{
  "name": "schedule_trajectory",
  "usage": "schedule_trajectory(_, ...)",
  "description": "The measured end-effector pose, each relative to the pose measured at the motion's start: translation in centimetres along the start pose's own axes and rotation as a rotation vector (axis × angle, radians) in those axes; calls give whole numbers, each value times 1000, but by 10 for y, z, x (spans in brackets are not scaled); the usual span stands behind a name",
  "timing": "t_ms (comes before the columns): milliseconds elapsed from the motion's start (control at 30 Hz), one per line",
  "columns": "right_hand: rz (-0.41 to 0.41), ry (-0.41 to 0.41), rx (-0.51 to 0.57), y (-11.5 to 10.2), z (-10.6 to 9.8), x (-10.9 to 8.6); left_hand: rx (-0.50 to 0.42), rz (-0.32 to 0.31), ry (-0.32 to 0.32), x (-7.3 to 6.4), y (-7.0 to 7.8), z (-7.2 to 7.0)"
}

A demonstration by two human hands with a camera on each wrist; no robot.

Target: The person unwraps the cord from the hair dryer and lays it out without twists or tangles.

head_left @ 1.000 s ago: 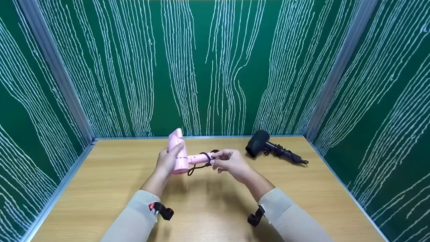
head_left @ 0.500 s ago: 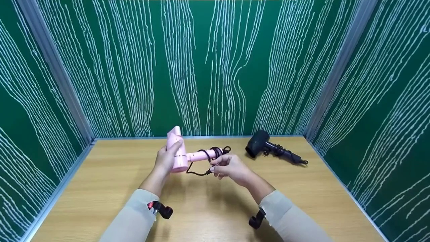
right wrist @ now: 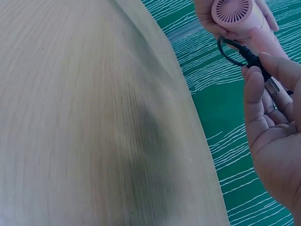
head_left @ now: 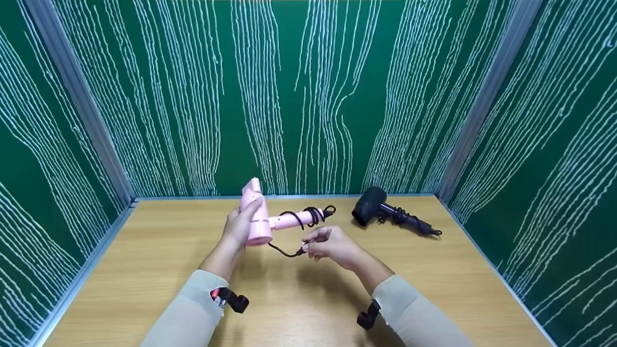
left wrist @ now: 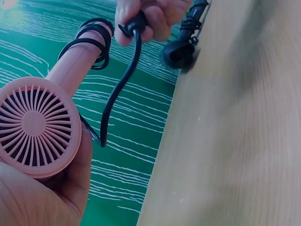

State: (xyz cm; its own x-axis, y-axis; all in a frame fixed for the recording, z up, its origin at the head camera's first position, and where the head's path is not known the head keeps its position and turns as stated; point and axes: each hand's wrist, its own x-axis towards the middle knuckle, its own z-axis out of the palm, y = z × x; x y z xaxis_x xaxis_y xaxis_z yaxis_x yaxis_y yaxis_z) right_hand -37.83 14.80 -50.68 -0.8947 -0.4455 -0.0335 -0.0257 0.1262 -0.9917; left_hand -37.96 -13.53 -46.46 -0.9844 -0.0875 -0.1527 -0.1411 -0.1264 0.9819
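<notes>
My left hand [head_left: 237, 228] grips the barrel of a pink hair dryer [head_left: 258, 219], held up off the table with its handle pointing right. In the left wrist view the round slotted vent [left wrist: 34, 123] faces the camera. Black cord [head_left: 315, 216] is wound in several loops around the handle [head_left: 291, 220]. Between thumb and fingers, my right hand [head_left: 332, 246] pinches the black plug [right wrist: 256, 63] at the cord's loose end, below the handle. A metal tip [right wrist: 272, 86] sticks out of that plug in the right wrist view. A slack stretch of cord [left wrist: 113, 99] hangs between plug and dryer.
A black hair dryer [head_left: 371, 205] lies at the back right of the wooden table [head_left: 159, 270], its own cord wrapped around its handle. Green walls [head_left: 308, 96] with white wavy lines enclose the table's back and sides.
My right hand has drawn the plug downward, away from the handle, uncovering the wound cord. The loose stretch of cord has straightened somewhat. My left hand and the pink dryer have barely moved.
</notes>
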Motion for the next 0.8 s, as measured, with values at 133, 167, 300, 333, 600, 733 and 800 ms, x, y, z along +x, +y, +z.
schedule_trajectory(133,12,1,-3,2,-1,2,-7,-1,-18,-2,3,1)
schedule_trajectory(167,12,0,-5,3,-2,3,-10,-3,-24,-2,3,2)
schedule_trajectory(300,13,5,-14,9,-6,5,-23,-9,-63,-6,6,4)
schedule_trajectory(333,14,6,-12,10,-7,5,-26,-7,-77,-7,6,5)
schedule_trajectory(600,-5,11,3,14,-14,4,-14,-1,-146,-13,8,10)
schedule_trajectory(733,2,37,28,14,-18,3,-6,3,-167,-13,7,11)
schedule_trajectory(800,-1,56,20,15,-21,4,1,9,-176,-14,7,12)
